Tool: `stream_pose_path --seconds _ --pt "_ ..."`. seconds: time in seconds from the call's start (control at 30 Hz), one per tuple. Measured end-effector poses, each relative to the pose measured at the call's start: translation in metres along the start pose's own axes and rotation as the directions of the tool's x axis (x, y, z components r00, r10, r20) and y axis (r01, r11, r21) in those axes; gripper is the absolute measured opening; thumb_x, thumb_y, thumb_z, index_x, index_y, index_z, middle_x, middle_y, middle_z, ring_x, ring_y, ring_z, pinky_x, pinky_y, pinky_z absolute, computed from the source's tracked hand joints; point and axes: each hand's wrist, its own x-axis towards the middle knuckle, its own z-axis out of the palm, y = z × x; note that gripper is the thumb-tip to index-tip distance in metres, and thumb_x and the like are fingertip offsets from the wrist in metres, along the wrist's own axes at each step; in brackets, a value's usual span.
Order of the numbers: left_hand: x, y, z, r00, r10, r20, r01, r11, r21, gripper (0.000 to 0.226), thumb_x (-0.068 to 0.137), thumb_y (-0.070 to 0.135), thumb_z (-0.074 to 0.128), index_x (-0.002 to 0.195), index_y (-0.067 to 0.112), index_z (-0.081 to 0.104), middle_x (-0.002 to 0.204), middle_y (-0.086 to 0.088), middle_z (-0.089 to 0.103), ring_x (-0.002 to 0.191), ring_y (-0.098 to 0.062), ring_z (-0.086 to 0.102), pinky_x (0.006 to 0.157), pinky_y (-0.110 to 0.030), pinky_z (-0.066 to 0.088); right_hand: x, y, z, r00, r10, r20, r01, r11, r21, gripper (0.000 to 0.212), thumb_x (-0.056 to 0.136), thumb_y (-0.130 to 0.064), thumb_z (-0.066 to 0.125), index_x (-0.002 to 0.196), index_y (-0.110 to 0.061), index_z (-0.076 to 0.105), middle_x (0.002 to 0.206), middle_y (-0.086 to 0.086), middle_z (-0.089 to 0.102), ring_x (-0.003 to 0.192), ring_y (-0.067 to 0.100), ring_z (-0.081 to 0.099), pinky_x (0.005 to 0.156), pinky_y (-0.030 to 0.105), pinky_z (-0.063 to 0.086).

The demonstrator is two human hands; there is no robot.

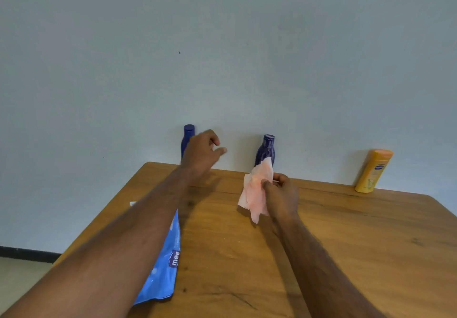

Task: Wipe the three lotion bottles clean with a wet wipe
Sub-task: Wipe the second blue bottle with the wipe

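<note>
Lotion bottles stand in a row at the far edge of the wooden bench (321,243), against the pale blue wall (222,45). The left blue bottle (187,137) stands upright, its lower body hidden behind the left hand (201,153). The middle blue bottle (265,150) is also upright, with its base covered by the wet wipe (256,191). The yellow bottle (373,171) stands well apart to the right and leans slightly towards the wall.

The left hand reaches forward just in front of the left blue bottle, its fingers loosely spread and holding nothing; whether it touches the bottle cannot be told from this view. The right hand (282,194) hovers over the bench near the middle blue bottle and pinches the wet wipe between thumb and fingertips. The wipe is crumpled, white with a pinkish cast, and hangs down from the grip to a point just above the bench surface.

A blue wipes packet (164,275) lies flat on the near left part of the bench, partly under the left forearm, with a small purple label showing the letters "mee". A white strip (133,203) shows at the bench's left edge beside the forearm. Beyond the bench at lower left, a dark skirting line (24,253) runs along the foot of the wall.
</note>
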Motion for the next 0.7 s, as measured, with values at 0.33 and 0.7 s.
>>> stream_pose_path --seconds 0.33,0.7 --pt "-0.013 0.038 0.114 0.976 -0.095 0.195 0.116 0.988 -0.100 0.064 0.082 0.021 0.084 0.137 0.018 0.051 0.133 -0.001 0.061 0.114 -0.020 0.061 0.095 -0.033 0.053 0.020 0.010 -0.059 0.994 0.062 -0.094 -0.061 0.998 0.012 0.026 0.097 -0.012 0.062 0.123 -0.015 0.061 0.120 0.002 0.064 0.106 0.023 0.064 0.092 0.048 0.058" --pt "-0.015 0.032 0.146 0.973 -0.195 0.122 0.197 0.980 -0.008 0.054 0.079 0.041 0.083 0.124 0.021 0.061 0.119 -0.002 0.069 0.106 -0.022 0.065 0.096 -0.053 0.052 0.027 0.017 -0.079 0.990 0.117 -0.080 -0.109 0.988 0.106 0.027 0.098 -0.018 0.063 0.125 -0.015 0.061 0.124 0.005 0.063 0.107 0.025 0.063 0.094 0.049 0.057"
